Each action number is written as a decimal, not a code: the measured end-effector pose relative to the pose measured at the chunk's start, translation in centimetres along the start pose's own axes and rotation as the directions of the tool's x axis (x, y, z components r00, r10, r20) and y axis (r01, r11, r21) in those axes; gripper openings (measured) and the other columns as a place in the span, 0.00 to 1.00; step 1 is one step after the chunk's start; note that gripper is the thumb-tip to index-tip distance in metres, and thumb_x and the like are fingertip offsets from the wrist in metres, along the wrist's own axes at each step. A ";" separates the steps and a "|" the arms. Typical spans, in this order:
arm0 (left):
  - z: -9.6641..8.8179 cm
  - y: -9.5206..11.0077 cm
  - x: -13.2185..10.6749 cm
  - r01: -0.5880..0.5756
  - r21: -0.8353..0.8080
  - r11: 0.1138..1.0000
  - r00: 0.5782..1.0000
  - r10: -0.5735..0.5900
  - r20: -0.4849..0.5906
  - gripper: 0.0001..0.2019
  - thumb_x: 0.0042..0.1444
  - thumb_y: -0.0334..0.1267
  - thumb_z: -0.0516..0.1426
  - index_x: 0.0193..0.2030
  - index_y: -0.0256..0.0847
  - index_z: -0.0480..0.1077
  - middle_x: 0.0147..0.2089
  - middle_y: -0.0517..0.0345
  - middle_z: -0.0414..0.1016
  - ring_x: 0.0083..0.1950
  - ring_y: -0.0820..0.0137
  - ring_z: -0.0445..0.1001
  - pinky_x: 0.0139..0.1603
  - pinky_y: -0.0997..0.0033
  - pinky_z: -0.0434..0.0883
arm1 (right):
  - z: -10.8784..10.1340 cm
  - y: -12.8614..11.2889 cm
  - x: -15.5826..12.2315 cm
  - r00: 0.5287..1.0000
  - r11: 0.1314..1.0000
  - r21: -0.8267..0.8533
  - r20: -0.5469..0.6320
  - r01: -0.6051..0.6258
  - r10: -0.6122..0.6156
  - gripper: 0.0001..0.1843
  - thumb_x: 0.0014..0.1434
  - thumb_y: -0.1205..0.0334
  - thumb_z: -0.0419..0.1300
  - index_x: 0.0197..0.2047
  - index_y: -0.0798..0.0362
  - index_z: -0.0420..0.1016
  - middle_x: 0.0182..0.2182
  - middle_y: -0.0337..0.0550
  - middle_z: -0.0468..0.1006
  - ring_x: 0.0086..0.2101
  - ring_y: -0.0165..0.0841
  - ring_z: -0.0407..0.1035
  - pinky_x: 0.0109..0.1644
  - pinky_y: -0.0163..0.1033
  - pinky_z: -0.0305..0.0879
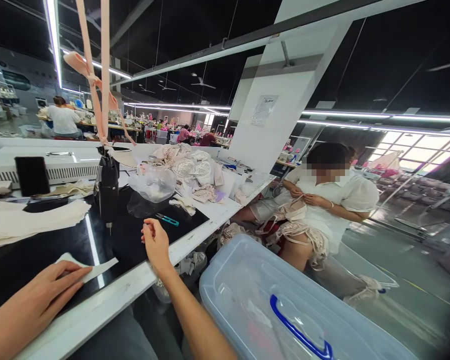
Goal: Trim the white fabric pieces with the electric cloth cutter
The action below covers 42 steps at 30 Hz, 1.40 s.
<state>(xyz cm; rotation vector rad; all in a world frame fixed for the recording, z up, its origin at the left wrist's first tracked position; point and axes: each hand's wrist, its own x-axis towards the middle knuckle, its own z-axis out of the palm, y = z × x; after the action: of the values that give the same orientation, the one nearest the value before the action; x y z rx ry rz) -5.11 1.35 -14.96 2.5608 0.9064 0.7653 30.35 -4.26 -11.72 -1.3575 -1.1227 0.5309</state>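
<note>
My left hand (56, 292) lies with outstretched fingers on a small white cut fabric piece (102, 267) on the glossy black table top (123, 250). Over the table's white front edge, my right hand (156, 245) is closed with curled fingers; whatever is in them, if anything, is hidden. Just beyond it lie teal thread snips (167, 219). Between and behind my hands stands a black machine head (108, 185) with a narrow metal tip pointing down. Peach fabric straps (105, 75) are tied above it. A stack of cream fabric pieces (33, 222) sits at the left.
Behind are a phone (32, 176), a clear plastic bag (153, 184) and a heap of beige lacy garments (189, 165). A lidded plastic bin (247, 280) with a blue handle stands close on my right. Past it, a seated person (322, 200) handles beige garments.
</note>
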 end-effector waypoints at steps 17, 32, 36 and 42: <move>0.8 -0.9 1.2 -0.053 0.005 0.999 0.999 0.053 -0.005 0.33 0.89 0.70 0.52 0.71 0.62 0.96 0.66 0.53 0.95 0.66 0.54 0.96 0.79 0.62 0.88 | -0.1 0.5 0.5 0.995 0.996 -0.002 0.045 -0.091 0.091 0.22 0.86 0.45 0.76 0.71 0.50 0.87 0.63 0.50 0.90 0.54 0.44 0.89 0.59 0.54 0.93; 0.3 0.0 1.1 0.001 -0.014 1.000 1.000 -0.001 0.003 0.31 0.87 0.71 0.55 0.69 0.63 0.96 0.67 0.52 0.95 0.67 0.51 0.96 0.78 0.61 0.89 | -0.3 -0.2 0.2 0.995 0.997 0.005 0.049 -0.082 0.081 0.21 0.86 0.45 0.76 0.69 0.50 0.87 0.62 0.49 0.91 0.52 0.43 0.89 0.57 0.52 0.93; -0.1 0.6 0.9 0.004 -0.024 1.000 1.000 -0.003 0.012 0.28 0.87 0.67 0.56 0.68 0.63 0.96 0.66 0.54 0.95 0.67 0.53 0.96 0.76 0.65 0.89 | -0.3 -0.4 0.0 0.993 0.995 -0.003 0.057 -0.099 0.099 0.21 0.86 0.45 0.76 0.69 0.51 0.87 0.60 0.49 0.91 0.51 0.42 0.89 0.56 0.51 0.93; -0.6 1.1 1.0 -0.011 -0.023 1.000 1.000 0.011 0.019 0.31 0.87 0.69 0.54 0.66 0.60 0.97 0.64 0.54 0.95 0.66 0.53 0.96 0.78 0.65 0.88 | -0.4 -0.5 -0.1 0.993 0.995 -0.011 0.075 -0.095 0.096 0.21 0.86 0.45 0.76 0.69 0.51 0.87 0.61 0.49 0.91 0.52 0.42 0.89 0.57 0.52 0.93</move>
<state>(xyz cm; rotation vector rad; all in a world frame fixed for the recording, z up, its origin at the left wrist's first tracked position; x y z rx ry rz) -4.24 1.25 -13.59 2.5507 0.8728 0.7482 30.51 -4.65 -11.21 -1.4125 -1.1257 0.6533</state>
